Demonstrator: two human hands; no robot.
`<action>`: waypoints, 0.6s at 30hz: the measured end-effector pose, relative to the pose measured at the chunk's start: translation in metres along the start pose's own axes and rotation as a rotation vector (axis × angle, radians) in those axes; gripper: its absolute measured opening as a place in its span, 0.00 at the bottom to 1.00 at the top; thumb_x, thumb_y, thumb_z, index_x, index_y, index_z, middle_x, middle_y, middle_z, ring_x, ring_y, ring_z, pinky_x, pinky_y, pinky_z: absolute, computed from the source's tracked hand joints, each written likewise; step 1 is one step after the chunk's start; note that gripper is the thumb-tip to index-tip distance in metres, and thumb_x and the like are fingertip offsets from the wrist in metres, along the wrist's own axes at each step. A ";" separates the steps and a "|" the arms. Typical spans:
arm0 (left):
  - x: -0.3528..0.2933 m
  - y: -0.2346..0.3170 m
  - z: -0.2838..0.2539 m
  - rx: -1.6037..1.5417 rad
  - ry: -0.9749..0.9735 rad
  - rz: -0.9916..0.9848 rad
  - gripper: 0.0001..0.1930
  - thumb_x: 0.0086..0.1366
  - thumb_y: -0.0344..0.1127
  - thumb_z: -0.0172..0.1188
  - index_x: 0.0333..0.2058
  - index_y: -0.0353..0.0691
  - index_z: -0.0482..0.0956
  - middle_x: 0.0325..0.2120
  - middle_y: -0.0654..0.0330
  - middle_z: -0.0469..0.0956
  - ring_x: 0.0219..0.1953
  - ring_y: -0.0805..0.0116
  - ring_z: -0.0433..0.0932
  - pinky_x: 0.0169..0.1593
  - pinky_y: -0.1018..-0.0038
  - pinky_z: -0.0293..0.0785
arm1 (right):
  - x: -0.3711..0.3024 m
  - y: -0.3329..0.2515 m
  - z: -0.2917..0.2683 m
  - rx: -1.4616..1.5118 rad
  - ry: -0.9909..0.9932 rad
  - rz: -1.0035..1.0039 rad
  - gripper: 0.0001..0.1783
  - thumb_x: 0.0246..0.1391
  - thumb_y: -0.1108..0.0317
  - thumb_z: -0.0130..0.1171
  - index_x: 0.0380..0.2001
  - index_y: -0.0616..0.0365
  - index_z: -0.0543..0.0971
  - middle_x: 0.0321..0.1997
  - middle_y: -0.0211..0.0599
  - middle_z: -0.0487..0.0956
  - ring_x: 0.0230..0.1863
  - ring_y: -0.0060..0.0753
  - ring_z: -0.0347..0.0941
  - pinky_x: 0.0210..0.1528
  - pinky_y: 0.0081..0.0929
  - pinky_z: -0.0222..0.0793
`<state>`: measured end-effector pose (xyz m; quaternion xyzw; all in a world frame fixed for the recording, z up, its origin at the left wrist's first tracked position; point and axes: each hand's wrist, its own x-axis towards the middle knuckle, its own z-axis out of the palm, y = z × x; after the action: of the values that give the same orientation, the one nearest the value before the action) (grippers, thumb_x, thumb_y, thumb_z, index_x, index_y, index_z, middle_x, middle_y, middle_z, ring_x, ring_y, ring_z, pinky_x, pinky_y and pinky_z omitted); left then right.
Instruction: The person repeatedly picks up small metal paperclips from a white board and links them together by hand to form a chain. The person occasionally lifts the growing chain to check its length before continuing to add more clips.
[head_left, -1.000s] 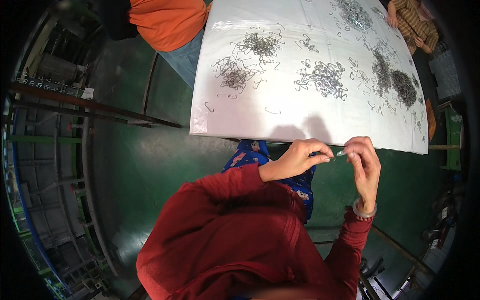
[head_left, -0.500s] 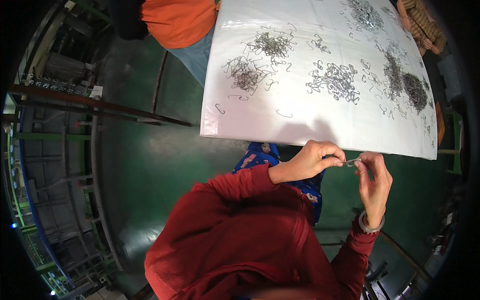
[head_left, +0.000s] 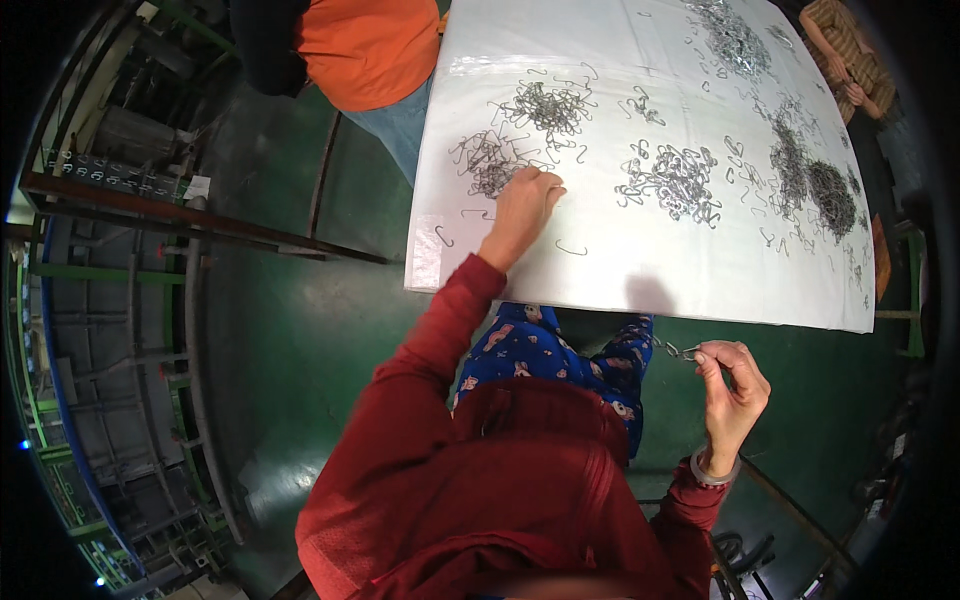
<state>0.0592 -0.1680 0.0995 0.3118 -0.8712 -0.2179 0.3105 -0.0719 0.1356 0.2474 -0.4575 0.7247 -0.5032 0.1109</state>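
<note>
Metal hooks (head_left: 682,352) hung from the right hand (head_left: 737,393), its fingers pinching them; the left hand (head_left: 521,214), grip unclear, was at a pile (head_left: 489,178), probably best picked singly.

"What crowds the left fingers (head_left: 541,179)?"
"A near pile (head_left: 490,178) just left, a far pile (head_left: 545,108) beyond (both tangled); rightward, room over the desk (head_left: 600,195) until the middle pile (head_left: 670,183)."
"Behind, to the right?"
"One loose hook (head_left: 570,251)."

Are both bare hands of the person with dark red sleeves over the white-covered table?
No, only the left hand is over the white-covered table; the right hand pinches thin shiny metal pieces beyond its near edge.
</note>
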 end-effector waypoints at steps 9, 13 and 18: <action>0.008 -0.043 0.030 0.337 -0.141 0.159 0.05 0.60 0.29 0.54 0.29 0.33 0.74 0.31 0.47 0.75 0.36 0.47 0.76 0.39 0.57 0.74 | -0.021 0.007 -0.002 0.039 0.015 0.149 0.07 0.50 0.84 0.59 0.35 0.68 0.81 0.31 0.38 0.81 0.29 0.23 0.76 0.31 0.19 0.74; 0.010 -0.046 0.034 0.385 -0.151 0.130 0.05 0.60 0.28 0.52 0.33 0.32 0.72 0.32 0.45 0.75 0.37 0.46 0.77 0.39 0.56 0.74 | -0.032 0.014 0.003 0.136 0.080 0.226 0.09 0.51 0.83 0.60 0.38 0.67 0.80 0.33 0.38 0.82 0.31 0.23 0.79 0.33 0.19 0.76; 0.013 -0.042 0.029 0.441 -0.216 0.097 0.05 0.61 0.28 0.52 0.35 0.34 0.71 0.32 0.46 0.76 0.36 0.47 0.78 0.38 0.54 0.75 | -0.037 0.020 0.009 0.138 0.107 0.222 0.08 0.50 0.82 0.62 0.35 0.66 0.82 0.31 0.37 0.83 0.29 0.21 0.77 0.32 0.19 0.73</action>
<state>0.0488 -0.2013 0.0604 0.3050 -0.9396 -0.0392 0.1501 -0.0567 0.1607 0.2156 -0.3382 0.7395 -0.5601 0.1580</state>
